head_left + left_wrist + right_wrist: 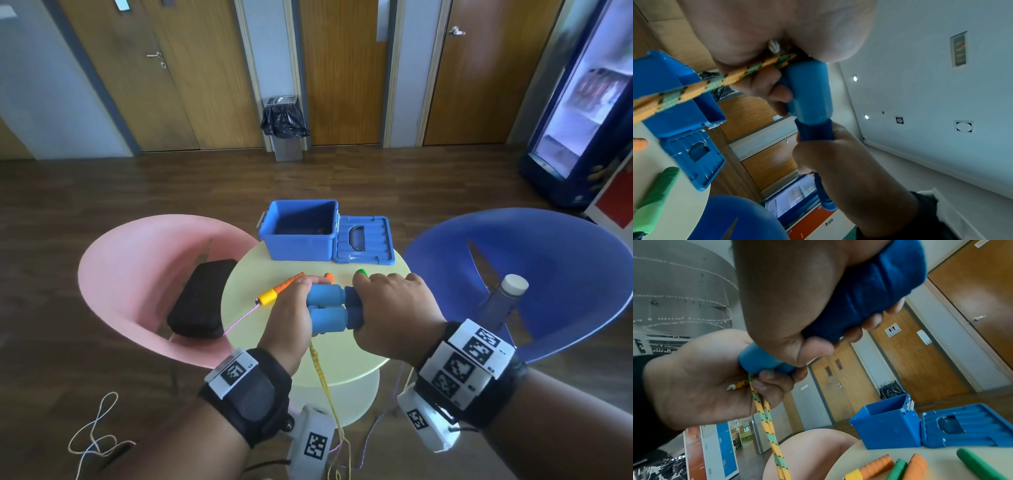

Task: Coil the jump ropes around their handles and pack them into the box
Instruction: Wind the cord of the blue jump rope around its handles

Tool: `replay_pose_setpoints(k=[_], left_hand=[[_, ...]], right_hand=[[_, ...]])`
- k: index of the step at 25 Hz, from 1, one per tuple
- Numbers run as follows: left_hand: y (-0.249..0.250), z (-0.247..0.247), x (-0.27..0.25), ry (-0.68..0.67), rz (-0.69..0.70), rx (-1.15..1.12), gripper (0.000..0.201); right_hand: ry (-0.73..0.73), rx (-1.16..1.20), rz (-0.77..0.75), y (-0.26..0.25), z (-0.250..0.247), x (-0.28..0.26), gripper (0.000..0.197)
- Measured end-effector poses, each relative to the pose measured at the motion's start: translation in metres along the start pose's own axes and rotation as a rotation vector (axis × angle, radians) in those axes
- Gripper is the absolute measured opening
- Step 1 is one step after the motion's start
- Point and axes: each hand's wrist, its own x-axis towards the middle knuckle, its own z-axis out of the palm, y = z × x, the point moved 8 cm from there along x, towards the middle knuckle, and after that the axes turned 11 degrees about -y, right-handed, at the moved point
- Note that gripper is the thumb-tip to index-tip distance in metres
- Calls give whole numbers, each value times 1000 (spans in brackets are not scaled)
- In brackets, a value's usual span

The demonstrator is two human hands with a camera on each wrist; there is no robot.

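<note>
While both hands work above the near half of the round bench, the left hand clenches the cap ends of the two blue handles, which lie side by side, and the right hand wraps its grip around their darker foam ends. The yellow-and-green rope leaves the caps at the left palm, where a short white-tipped end also shows, and hangs down past the near edge of the bench toward the floor. The blue box stands open at the far edge of the bench; its lid lies flat, touching the box on its right side. An orange handle with a yellow cap lies on the left part of the bench, its pink rope running off the left edge. A green handle lies near the right hand, on the far side. A pink chair stands left of the bench and a blue chair right.
</note>
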Motion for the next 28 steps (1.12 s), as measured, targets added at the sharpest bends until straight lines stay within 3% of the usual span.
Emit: replay_pose_setpoints(k=[3,7,10,14,18,21,28], left_hand=[[-3,6,4,-71,-2,-110,38],[-1,6,9,-92,65,-8,40],[3,20,10,-189,90,53,36],[2,42,11,-328,3,67,44],[-6,46,9,-421,-130,-37,39],[-6,50,7,-513,-159,-28,41],[-7,39,11,-456,-79,103,34]], right_hand=[[-85,229,116,21,7,-2,23],[-221,1261,259,47,33,-8,23],[-315,1835,158,26,43,-18,34],[-467,2277,-95,2,32,-19,61],[-667,2428,-345,-6,16,-26,70],[-731,2430,-424,-9,15,-28,72],[-575,2202,-141,4,24,-15,39]])
